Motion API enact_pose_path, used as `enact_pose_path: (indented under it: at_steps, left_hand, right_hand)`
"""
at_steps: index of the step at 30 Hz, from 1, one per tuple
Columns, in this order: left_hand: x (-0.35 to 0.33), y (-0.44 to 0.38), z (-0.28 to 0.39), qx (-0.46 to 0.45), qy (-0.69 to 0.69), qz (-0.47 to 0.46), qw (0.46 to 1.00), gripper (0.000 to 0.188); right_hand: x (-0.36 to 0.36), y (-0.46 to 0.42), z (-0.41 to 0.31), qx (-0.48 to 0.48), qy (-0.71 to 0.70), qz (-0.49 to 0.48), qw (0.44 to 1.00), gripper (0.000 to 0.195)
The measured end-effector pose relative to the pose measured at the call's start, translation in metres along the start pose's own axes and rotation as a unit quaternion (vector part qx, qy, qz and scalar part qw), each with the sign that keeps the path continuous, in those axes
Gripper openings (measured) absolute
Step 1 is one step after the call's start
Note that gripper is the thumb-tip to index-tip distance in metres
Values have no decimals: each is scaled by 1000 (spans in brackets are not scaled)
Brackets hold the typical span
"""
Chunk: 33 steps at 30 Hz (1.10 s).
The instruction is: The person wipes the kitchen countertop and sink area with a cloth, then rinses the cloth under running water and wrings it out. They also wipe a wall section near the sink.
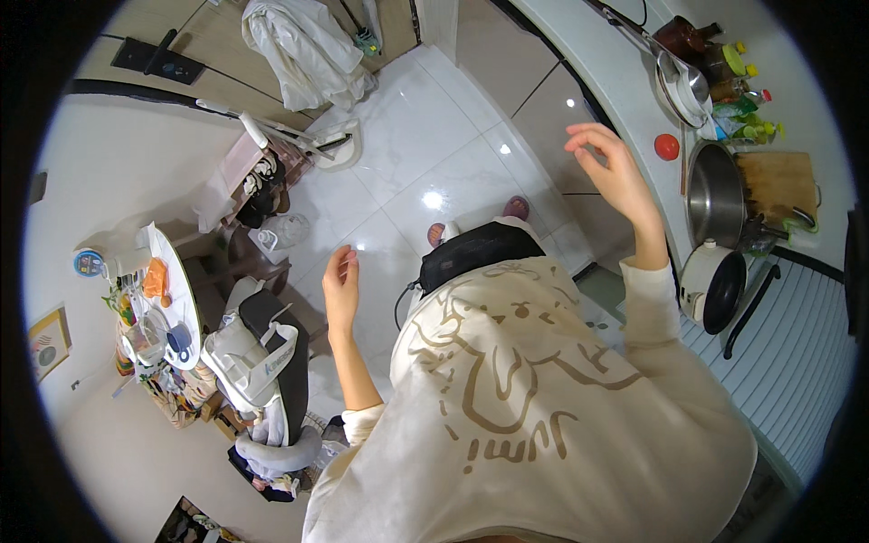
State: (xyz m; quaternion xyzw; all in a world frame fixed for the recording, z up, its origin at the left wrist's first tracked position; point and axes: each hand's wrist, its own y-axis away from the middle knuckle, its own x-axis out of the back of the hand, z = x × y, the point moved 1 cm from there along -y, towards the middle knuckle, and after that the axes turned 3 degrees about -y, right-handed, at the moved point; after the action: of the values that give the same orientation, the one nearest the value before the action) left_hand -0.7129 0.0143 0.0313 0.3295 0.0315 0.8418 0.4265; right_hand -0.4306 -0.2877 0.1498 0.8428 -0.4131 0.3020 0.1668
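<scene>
My left hand [341, 288] hangs in the air over the tiled floor, holding nothing, its fingers loosely bent. Raised beside the kitchen counter [614, 85], my right hand [606, 165] is also without anything in it; thumb and fingers are apart. The nearest item to the right hand is a red tomato [667, 146] on the counter. Beyond it stands a deep stainless steel pot [711, 203] next to a wooden cutting board [781, 180]. A small white electric cooker with a dark inside [724, 288] sits closer to my right sleeve.
Several bottles [733, 68] and stacked bowls [679, 88] line the counter's back. Left of me are a cluttered round table [183, 271], a chair with a white bag [251, 360], a shoe rack [237, 170] and a plastic jug [285, 232]. White cloth [299, 51] hangs at the door.
</scene>
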Motion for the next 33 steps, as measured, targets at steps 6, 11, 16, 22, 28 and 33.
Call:
enact_pose_path:
  at_steps: [6,11,16,22,28,33]
  left_hand:
    - [7,11,-15,36,36,30,998,30]
    - [0,-4,2,26,23,7,999,29]
    - [-30,-29,40,-1,-8,-36,999,28]
    - [-96,-68,117,-79,-24,-113,990,25]
    - [-166,-78,196,-159,-21,-205,966,23]
    - [-192,-75,210,-166,-88,-258,948,24]
  right_hand:
    - [-5,-30,-4,47,-12,45,998,10]
    - [0,-21,20,-20,-12,41,999,10]
    - [23,-6,65,-68,-61,57,994,11]
    - [70,18,114,-129,-83,89,984,12]
    - [101,47,161,-157,-110,159,968,12]
    - [109,65,186,-166,-161,163,959,13]
